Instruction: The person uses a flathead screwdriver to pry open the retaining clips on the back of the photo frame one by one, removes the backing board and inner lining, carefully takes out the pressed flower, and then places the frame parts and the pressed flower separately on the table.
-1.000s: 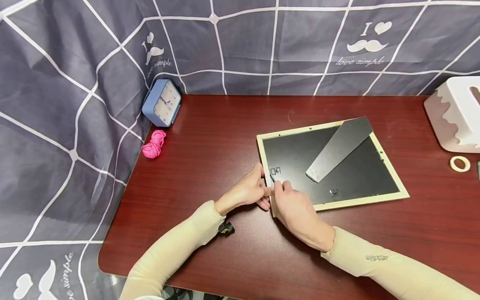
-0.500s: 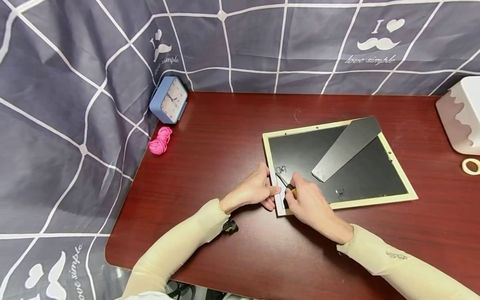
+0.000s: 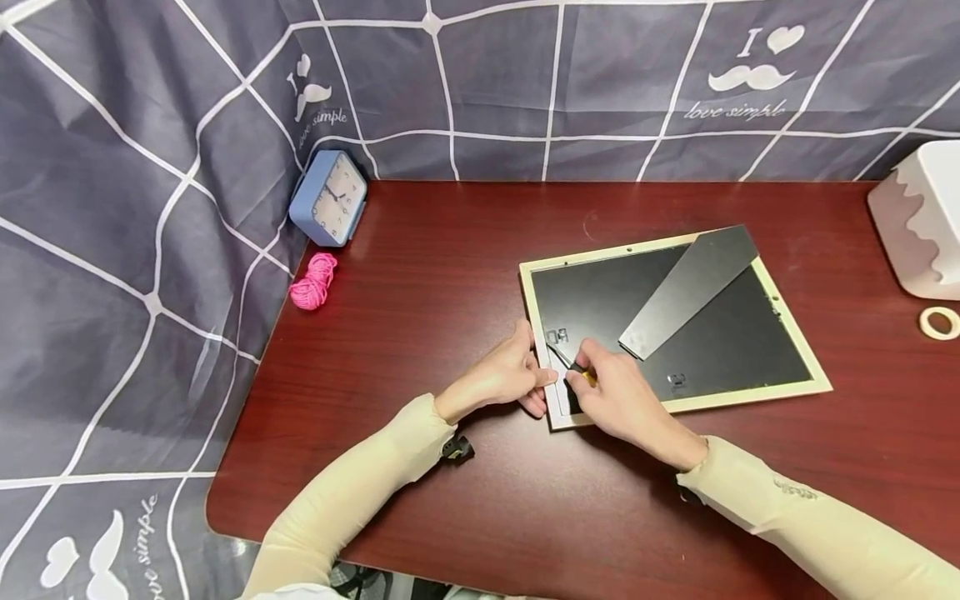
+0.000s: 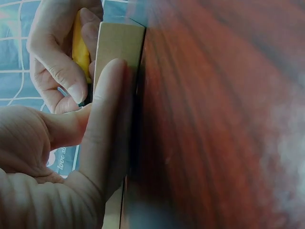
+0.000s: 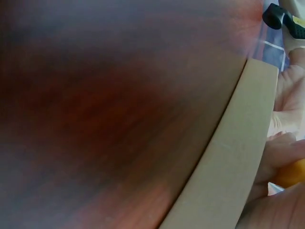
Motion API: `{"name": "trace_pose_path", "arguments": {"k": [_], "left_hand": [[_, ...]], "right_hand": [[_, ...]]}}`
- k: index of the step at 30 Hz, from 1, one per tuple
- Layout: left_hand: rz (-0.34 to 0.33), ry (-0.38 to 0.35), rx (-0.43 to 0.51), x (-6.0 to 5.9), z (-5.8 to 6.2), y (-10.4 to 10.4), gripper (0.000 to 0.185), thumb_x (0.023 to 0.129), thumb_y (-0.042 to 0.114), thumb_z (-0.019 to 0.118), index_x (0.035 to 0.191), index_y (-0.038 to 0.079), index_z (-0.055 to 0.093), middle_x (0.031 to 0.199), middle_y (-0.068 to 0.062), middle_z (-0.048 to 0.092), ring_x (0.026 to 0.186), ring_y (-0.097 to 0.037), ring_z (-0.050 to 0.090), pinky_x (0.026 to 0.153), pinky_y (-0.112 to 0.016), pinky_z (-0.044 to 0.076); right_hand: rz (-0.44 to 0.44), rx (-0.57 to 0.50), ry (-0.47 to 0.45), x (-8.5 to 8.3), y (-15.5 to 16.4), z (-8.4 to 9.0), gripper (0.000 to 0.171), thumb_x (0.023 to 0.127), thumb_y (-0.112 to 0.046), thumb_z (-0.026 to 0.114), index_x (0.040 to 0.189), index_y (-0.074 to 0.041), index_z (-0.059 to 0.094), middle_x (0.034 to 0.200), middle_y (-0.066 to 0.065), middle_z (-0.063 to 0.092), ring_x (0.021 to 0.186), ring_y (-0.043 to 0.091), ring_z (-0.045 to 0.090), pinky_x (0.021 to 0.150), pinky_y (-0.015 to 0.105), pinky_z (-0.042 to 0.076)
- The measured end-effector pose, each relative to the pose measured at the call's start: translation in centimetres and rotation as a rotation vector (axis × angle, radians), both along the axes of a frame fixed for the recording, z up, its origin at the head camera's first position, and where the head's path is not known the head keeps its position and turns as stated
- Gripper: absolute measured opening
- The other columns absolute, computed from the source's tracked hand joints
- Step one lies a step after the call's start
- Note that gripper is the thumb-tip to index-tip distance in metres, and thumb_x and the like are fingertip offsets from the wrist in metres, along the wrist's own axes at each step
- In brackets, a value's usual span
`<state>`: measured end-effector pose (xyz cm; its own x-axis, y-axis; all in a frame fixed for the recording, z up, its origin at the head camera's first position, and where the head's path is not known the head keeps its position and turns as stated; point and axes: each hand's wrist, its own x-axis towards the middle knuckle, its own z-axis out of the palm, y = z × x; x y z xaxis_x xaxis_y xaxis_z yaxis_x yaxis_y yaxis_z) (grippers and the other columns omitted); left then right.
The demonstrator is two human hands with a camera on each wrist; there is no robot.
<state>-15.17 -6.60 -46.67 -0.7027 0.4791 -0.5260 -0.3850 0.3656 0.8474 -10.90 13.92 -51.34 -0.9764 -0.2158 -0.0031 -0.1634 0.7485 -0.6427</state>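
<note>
A picture frame (image 3: 750,393) lies face down on the table, with pale wooden edges and a black backing. Its grey stand leg (image 3: 690,287) slants across the back. My left hand (image 3: 498,375) holds the frame's left edge, thumb over the top and fingers along the outer side. In my right hand (image 3: 626,400) is a screwdriver (image 3: 558,355) with a yellow and black handle. Its tip touches the left rim near a small metal hanger (image 3: 557,336). The left wrist view shows the yellow handle (image 4: 80,50) between the right thumb and fingers, partly hidden.
A blue clock (image 3: 328,198) and a pink yarn bundle (image 3: 313,282) stand at the table's left side. At the right are a white and beige box (image 3: 918,221) and a roll of tape (image 3: 939,323). A grey checked cloth (image 3: 495,83) hangs behind.
My right hand has shifted right and back from the frame's left rim, so the screwdriver's shaft now shows. The left hand keeps its hold. The whole view has shifted slightly.
</note>
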Motion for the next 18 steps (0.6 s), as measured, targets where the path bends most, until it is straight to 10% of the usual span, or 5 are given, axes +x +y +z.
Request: {"name": "trace_pose_path", "arguments": {"k": [9,18], "left_hand": [[0.005,-0.016,0.012,-0.2,0.1,0.1,0.036,0.105,-0.004,0.065,0.122,0.006,0.035,0.073,-0.016,0.068,0.053,-0.023,0.073,0.059,-0.043,0.071],[-0.006,-0.003,0.001,-0.2,0.0,0.1,0.037,0.106,-0.004,0.065,0.127,0.005,0.036,0.077,-0.017,0.071,0.053,-0.022,0.072,0.059,-0.041,0.071]], "right_hand": [[0.043,-0.008,0.039,1.0,-1.2,3.6,0.014,0.095,-0.008,0.068,0.091,-0.011,0.055,0.065,-0.002,0.047,0.059,0.014,0.045,0.049,0.026,0.033],[0.088,-0.008,0.146,1.0,-1.1,2.7,0.019,0.093,-0.007,0.069,0.091,-0.010,0.050,0.067,-0.001,0.045,0.058,0.013,0.042,0.046,0.026,0.031]]}}
